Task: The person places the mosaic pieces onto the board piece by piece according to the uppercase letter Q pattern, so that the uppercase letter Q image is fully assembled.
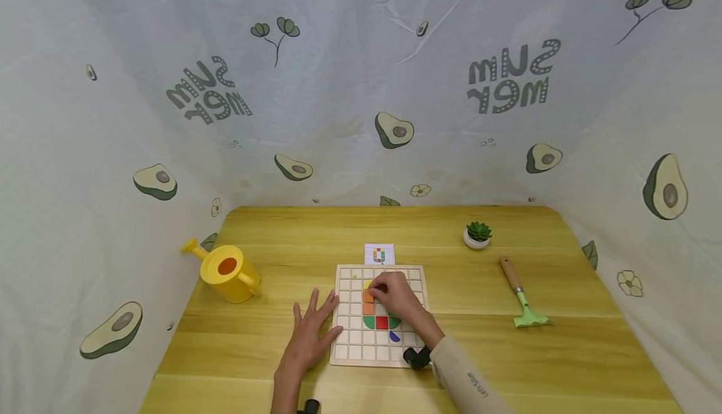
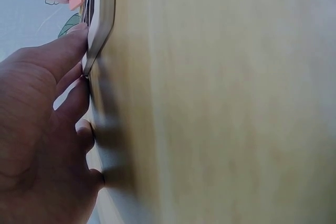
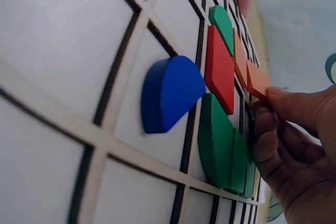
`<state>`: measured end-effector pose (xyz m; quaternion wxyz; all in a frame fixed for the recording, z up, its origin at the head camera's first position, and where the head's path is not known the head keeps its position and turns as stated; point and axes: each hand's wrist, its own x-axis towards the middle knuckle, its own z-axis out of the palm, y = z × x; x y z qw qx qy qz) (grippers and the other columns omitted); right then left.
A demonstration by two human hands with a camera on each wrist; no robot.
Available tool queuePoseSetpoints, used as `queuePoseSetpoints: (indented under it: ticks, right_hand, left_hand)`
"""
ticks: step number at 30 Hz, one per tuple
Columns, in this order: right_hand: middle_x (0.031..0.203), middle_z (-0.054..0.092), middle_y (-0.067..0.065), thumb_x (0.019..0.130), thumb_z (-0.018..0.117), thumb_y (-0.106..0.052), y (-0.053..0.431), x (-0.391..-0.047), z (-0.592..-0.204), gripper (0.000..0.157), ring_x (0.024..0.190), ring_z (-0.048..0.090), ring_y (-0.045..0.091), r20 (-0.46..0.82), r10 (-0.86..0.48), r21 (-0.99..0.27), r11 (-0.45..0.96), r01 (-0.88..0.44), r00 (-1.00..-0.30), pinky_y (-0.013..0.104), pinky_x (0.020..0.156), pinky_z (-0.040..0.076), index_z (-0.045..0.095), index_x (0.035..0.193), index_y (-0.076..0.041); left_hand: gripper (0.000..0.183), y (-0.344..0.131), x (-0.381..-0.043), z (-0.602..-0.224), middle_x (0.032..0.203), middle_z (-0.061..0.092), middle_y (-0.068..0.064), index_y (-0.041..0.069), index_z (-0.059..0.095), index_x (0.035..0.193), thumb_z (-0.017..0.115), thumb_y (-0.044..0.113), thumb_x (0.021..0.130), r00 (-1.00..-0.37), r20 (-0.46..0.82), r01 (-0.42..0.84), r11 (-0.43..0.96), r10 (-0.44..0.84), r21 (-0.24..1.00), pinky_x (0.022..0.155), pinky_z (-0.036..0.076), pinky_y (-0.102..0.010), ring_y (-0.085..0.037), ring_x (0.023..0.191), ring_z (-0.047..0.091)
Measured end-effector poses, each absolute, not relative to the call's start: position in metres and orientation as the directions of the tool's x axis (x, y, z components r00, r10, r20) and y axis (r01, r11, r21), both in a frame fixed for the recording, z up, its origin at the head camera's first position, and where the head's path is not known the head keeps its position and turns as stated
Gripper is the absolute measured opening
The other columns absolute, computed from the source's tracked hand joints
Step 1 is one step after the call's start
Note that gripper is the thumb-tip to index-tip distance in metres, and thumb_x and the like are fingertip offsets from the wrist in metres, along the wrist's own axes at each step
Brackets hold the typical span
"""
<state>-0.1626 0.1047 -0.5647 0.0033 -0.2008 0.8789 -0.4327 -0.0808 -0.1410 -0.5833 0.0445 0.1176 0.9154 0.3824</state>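
A wooden grid board point(image 1: 340, 360) lies on the table, bearing flat coloured pieces. My right hand point(image 1: 397, 298) pinches an orange square block point(image 3: 257, 80) between thumb and fingertips, over the board's upper middle. Just nearer sits another orange block point(image 1: 368, 308). Below it, a red square point(image 1: 381, 322) lies between green rounded pieces point(image 1: 369, 322), with more green behind the right-hand one. A blue piece point(image 3: 173, 94) with a curved edge rests nearer the front. Part of a yellow piece point(image 1: 368, 283) shows beside the right fingertips. My left hand point(image 1: 309, 334), fingers spread, touches the board's left edge.
A small card point(image 1: 369, 250) with a coloured pattern lies at the board's far edge. A yellow watering can point(image 1: 225, 276) stands at left. To the right are a potted succulent point(image 1: 478, 233) and a green hand rake point(image 1: 521, 301) with a wooden handle. Printed cloth hangs behind.
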Motion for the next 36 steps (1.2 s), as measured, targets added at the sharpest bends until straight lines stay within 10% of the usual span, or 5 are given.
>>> queuePoseSetpoints:
  ticks: [20,36]
  right_hand:
    - [0.083,0.063,-0.003,0.095,0.082,-0.004,0.103,-0.161,-0.562,0.004,0.074,0.055,0.006,0.201,-0.349,-0.686,0.617,-0.386,-0.915,0.020,0.062,0.052,0.084,0.092,-0.001]
    - [0.094,0.070,0.003,0.106,0.071,-0.020,0.189,-0.147,-0.531,0.021,0.081,0.058,0.017,0.306,-0.098,-0.680,0.674,-0.289,-0.947,0.027,0.064,0.049,0.083,0.110,-0.003]
  left_hand:
    - [0.063,-0.141,-0.085,-0.583,0.171,0.042,-0.006,0.008,0.053,0.159,0.075,0.023,0.102,-0.967,0.010,0.187,0.679,0.255,0.710,0.129,-0.009,-0.072,-0.042,0.165,0.015]
    - [0.067,-0.142,-0.086,-0.582,0.172,0.039,-0.011,0.007,0.047,0.163,0.073,0.024,0.104,-0.966,0.003,0.172,0.632,0.260,0.756,0.128,-0.009,-0.074,-0.042,0.165,0.014]
